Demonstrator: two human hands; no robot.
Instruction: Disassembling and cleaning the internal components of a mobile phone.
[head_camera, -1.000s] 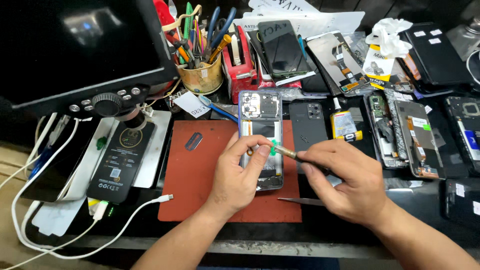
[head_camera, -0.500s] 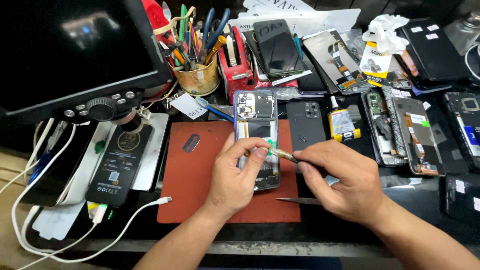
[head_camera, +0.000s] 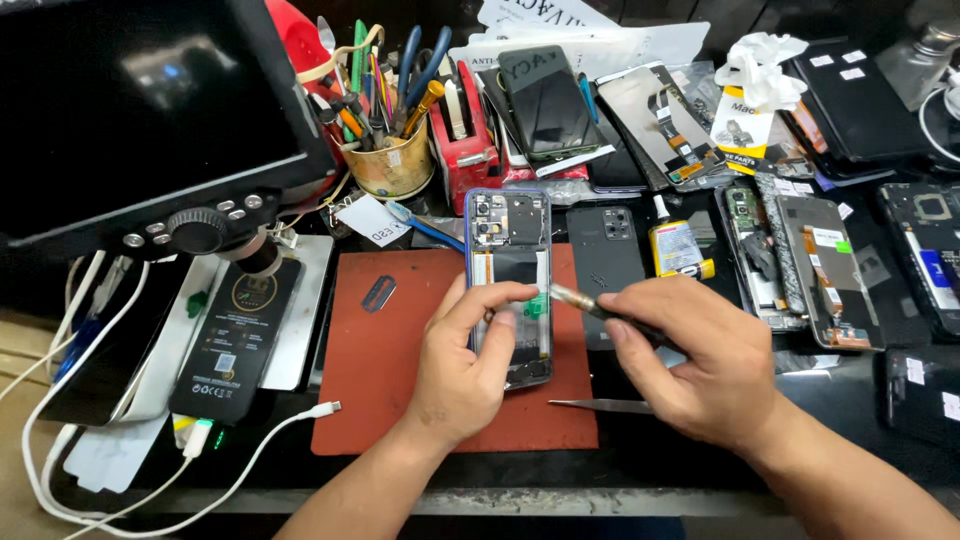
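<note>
The left hand (head_camera: 462, 370) pins an opened smartphone (head_camera: 510, 285) flat on the red-brown work mat (head_camera: 400, 400), thumb and fingers clasping its lower half, while the right hand (head_camera: 695, 360) is closed around a slim precision tool (head_camera: 575, 300) whose metal tip points at the exposed middle of the phone, just beside the left fingertips (head_camera: 510, 318). The risks, as I judge them, come from how tight everything sits: a slip of the tip could gouge the bare board or nick a flex ribbon, or jab the left fingertip next to it, and any loosened small part could roll off the mat and vanish among the clutter. A pair of tweezers (head_camera: 600, 406) lies on the mat's lower right edge near the right wrist, easy to knock. Just beside the phone to the right lie a dark back cover (head_camera: 605, 255) and a small yellow glue bottle (head_camera: 680, 248), so a sideways sweep of the right hand has little room. To the left, the mat is mostly bare apart from a razor blade (head_camera: 378, 293), giving the freest room. The tool cup (head_camera: 390, 160) and the microscope monitor (head_camera: 140, 110) hem in the far side; the tabletop's (head_camera: 640, 470) near edge runs close under both forearms.
</note>
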